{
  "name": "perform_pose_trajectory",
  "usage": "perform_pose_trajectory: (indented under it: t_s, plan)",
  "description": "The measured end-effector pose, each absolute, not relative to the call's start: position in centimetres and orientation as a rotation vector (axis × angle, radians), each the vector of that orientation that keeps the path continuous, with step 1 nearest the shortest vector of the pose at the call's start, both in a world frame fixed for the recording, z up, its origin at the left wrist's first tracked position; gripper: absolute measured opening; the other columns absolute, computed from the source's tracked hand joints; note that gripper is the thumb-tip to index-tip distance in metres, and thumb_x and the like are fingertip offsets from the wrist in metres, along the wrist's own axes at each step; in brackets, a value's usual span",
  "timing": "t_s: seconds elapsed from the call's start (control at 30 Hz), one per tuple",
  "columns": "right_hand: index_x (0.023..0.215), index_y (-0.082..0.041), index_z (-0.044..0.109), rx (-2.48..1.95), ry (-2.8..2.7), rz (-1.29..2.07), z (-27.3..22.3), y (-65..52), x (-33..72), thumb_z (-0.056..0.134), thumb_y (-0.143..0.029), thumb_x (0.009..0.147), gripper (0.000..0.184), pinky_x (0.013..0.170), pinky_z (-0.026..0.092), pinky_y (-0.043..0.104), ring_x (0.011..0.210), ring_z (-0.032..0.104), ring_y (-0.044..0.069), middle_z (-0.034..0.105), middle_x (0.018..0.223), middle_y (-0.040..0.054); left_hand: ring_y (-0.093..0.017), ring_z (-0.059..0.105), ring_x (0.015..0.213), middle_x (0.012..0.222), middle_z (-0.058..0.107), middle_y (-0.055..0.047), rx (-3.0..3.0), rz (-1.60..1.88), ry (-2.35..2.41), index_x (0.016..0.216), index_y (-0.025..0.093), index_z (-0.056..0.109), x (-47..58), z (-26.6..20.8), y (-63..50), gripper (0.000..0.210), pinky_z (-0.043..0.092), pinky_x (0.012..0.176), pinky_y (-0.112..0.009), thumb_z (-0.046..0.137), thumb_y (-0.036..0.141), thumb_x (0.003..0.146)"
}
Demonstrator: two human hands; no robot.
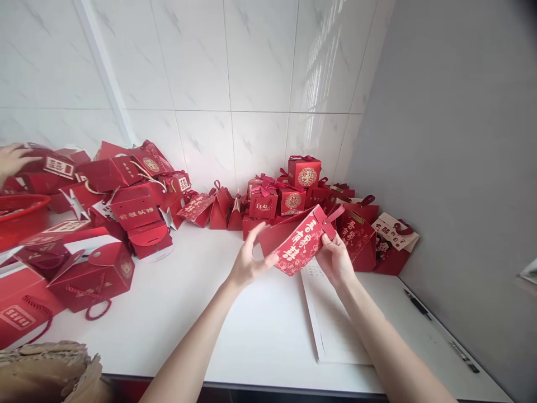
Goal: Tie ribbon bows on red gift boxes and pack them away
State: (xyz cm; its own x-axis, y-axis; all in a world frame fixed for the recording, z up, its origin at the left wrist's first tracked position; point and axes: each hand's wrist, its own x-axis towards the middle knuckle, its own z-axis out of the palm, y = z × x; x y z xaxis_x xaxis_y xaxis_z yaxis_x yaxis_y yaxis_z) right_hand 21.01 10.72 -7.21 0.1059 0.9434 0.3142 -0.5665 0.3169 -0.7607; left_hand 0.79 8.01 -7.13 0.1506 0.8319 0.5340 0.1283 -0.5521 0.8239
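Observation:
A red gift box (298, 244) with gold characters and a pink ribbon at its top is held tilted above the table. My right hand (336, 258) pinches it near the ribbon end. At the box's lower left edge is my left hand (250, 258), its fingers and thumb spread apart. The thumb tip overlaps the box's edge; I cannot tell whether it presses on it. Below the box, a notebook (342, 330) with handwriting lies partly hidden by my right forearm.
Small red boxes (304, 173) are stacked by the tiled wall. Red bags (394, 243) stand at the right; pens (417, 305) lie along that wall. More red boxes (98, 280) fill the left, with a red basin (25, 218), torn cardboard (50, 369) and another person's hand (14, 159).

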Motion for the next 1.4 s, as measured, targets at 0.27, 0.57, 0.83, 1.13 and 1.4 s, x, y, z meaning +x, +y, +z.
perform_pose_trajectory:
  t_s: [0.27,0.57,0.83,1.13,1.4]
  plan:
    - [0.09,-0.029,0.06,-0.454,-0.895,1.277,-7.7,10.8,20.7,0.071,-0.032,0.064,0.028,0.083,0.048,0.032,0.086,0.06,0.016,0.064,0.09,-0.0034,-0.029,0.051,0.116,0.129,0.051,-0.014,2.075,1.627,0.845,0.133,0.018,0.033,2.0,-7.1,6.8,0.083,0.044,0.096,-0.042,0.071,0.027,0.059]
    - [0.096,-0.021,0.058,-0.643,-1.024,1.549,-7.9,9.3,18.3,0.063,-0.047,0.074,0.035,0.064,0.054,0.029,0.086,0.064,0.02,0.066,0.102,0.0049,-0.024,0.061,0.101,0.109,0.063,-0.011,1.507,1.783,0.825,0.113,0.019,0.049,1.6,-6.2,7.7,0.055,0.051,0.082,-0.033,0.066,0.048,0.07]
    - [0.091,-0.022,0.064,-0.566,-0.732,1.764,-8.3,9.5,18.3,0.064,-0.045,0.077,0.027,0.051,0.055,0.018,0.064,0.065,0.012,0.069,0.081,-0.0005,-0.025,0.059,0.105,0.115,0.059,-0.01,1.515,1.698,0.604,0.115,0.021,0.052,1.5,-6.1,7.4,0.043,0.052,0.08,-0.034,0.063,0.033,0.076]
    - [0.085,-0.021,0.064,-0.493,-0.557,1.872,-8.5,9.5,18.2,0.063,-0.04,0.08,0.019,0.045,0.051,0.013,0.052,0.062,0.009,0.067,0.068,-0.0028,-0.026,0.059,0.101,0.11,0.061,-0.011,1.466,1.645,0.574,0.112,0.02,0.053,1.4,-6.0,7.3,0.042,0.053,0.075,-0.034,0.065,0.034,0.075]
    - [0.094,-0.02,0.056,-0.519,-0.674,1.688,-8.2,9.3,17.6,0.077,-0.036,0.066,0.039,0.064,0.056,0.017,0.073,0.066,0.012,0.069,0.088,0.0006,-0.023,0.057,0.107,0.112,0.06,-0.009,1.309,1.772,0.767,0.117,0.02,0.047,1.9,-6.6,7.9,0.044,0.046,0.089,-0.035,0.062,0.034,0.077]
